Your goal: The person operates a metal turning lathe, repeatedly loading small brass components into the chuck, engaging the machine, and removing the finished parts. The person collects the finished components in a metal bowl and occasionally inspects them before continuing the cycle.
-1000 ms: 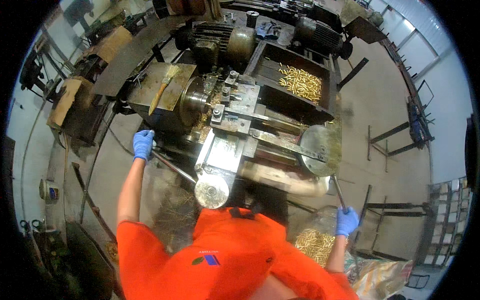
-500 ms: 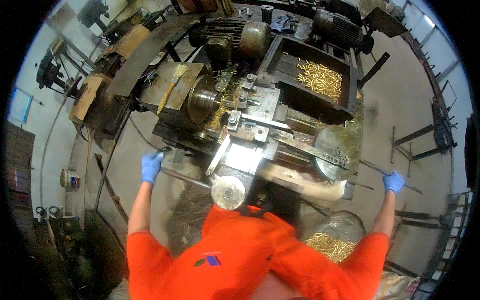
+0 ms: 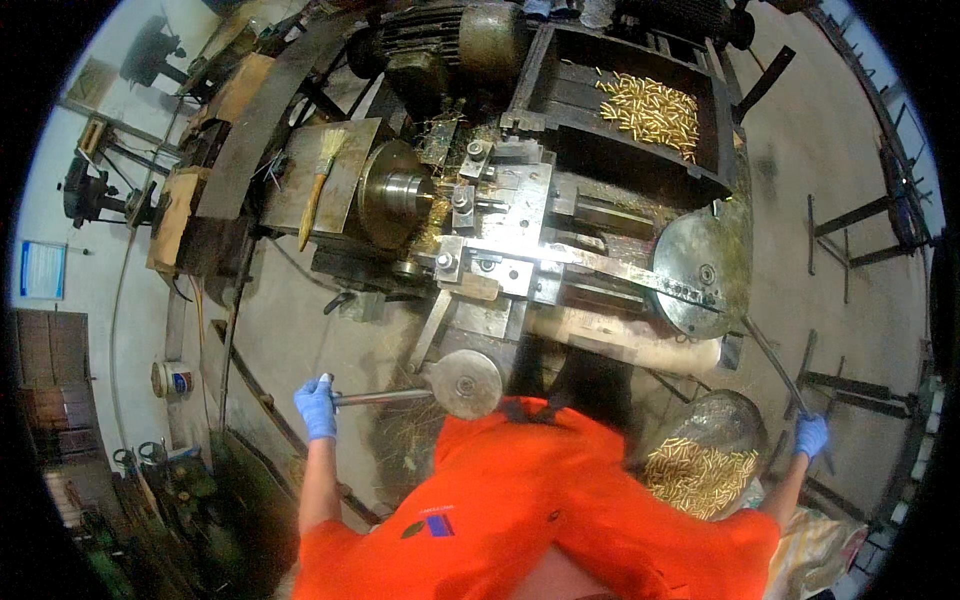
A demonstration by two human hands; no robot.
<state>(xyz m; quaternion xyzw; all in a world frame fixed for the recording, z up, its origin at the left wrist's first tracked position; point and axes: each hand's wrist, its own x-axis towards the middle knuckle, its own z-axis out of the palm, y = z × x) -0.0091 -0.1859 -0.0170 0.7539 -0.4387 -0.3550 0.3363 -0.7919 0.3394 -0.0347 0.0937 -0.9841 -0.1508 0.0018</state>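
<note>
My left hand (image 3: 317,407), in a blue glove, is closed round the end of a metal lever (image 3: 385,397) that runs to a round disc (image 3: 466,384) at the front of a small lathe. On the right, my gloved right hand (image 3: 811,434) grips a long thin lever (image 3: 772,362) fixed to a larger round plate (image 3: 700,270). Between them lies the lathe's cross slide (image 3: 510,215) with several bolted tool holders. The spindle chuck (image 3: 400,193) faces these from the left, with brass-coloured chips around it. Whether a workpiece sits in the chuck I cannot tell.
A dark metal tray (image 3: 560,95) behind the slide holds many small brass pieces (image 3: 650,108). More lie in a round pan (image 3: 715,410) near my right arm. A brush (image 3: 320,190) rests on the headstock, and an electric motor (image 3: 440,45) stands behind.
The left lever has swung toward me with my left hand. My right hand has come down and nearer, tilting its lever more steeply. The slide sits differently along the bed. My view has shifted too.
</note>
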